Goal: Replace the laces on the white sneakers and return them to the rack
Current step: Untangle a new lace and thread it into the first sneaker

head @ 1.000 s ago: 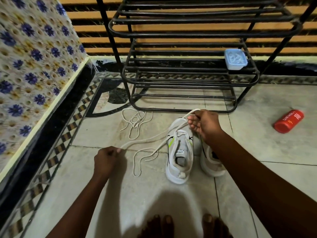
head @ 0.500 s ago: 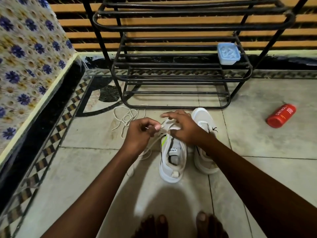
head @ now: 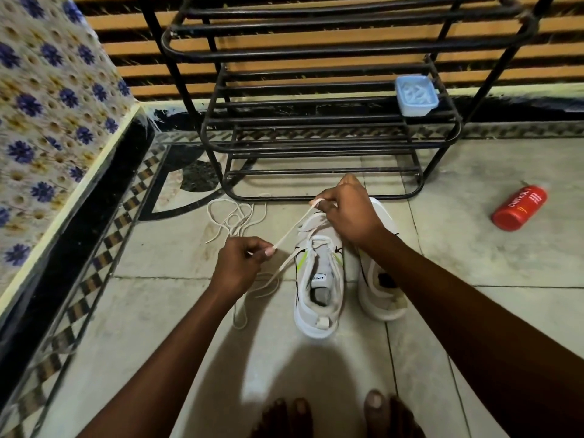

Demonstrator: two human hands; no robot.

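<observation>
Lacing stage: lace point(head: 292, 227) pinched taut, left hand point(head: 238, 267) to right hand point(head: 352, 214); white sneaker point(head: 319, 281) beneath; next, probably eyelet threading.

1. sneakers point(head: 319, 324): white, with neon yellow-green streaks and small black marks.
2. lace point(head: 292, 230): off-white.
3. rack point(head: 316, 52): black.
4. tub point(head: 416, 95): pale blue.
5. bottle point(head: 518, 207): red, white lettering.
6. floor point(head: 474, 248): pale grey tiles, with a border point(head: 94, 273) of black and brown checks.
7. cloth point(head: 47, 105): blue and yellow flowers on cream.
8. wall point(head: 126, 47): orange and black stripes.
</observation>
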